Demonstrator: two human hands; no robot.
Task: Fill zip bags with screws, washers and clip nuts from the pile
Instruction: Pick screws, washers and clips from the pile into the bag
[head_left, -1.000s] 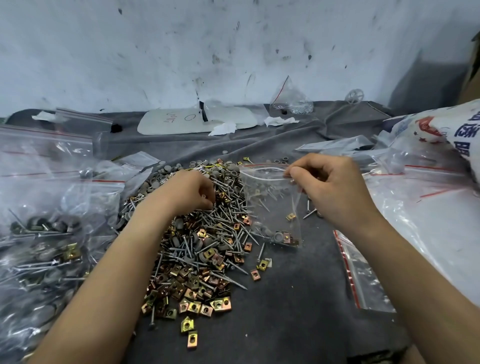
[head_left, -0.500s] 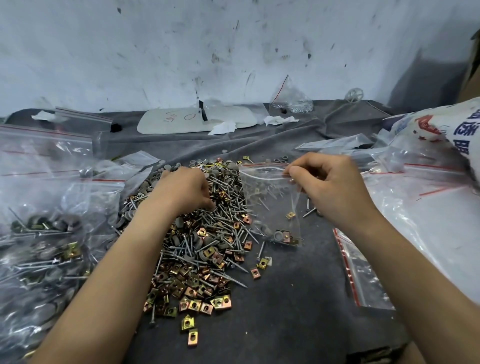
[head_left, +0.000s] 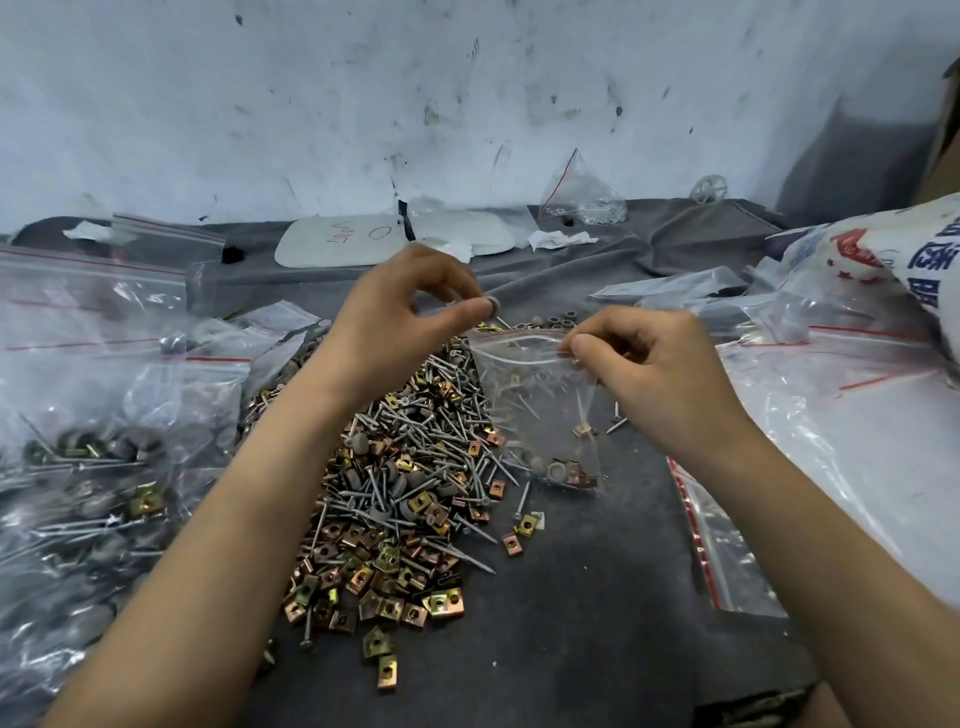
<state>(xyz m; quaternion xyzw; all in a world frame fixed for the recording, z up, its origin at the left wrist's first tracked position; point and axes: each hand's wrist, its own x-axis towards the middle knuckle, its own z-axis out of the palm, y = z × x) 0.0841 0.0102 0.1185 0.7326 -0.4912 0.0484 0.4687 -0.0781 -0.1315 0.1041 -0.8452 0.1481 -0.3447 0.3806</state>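
The table was covered with a dark grey cloth. Nearest the person lay the pile of screws, washers and clip nuts. Just right of it stood the zip bag, its bottom on the cloth and a few parts inside. The right hand pinched the bag's rim, holding the mouth open. The left hand pinched one grey washer between thumb and forefinger, just beside the mouth.

The film appeared thin, limp and slippery, so the stiffer rim was judged the best hold. The washer appeared small and light, so a fingertip pinch sufficed. Screw points could pierce the film. Beyond stood a scuffed white wall.
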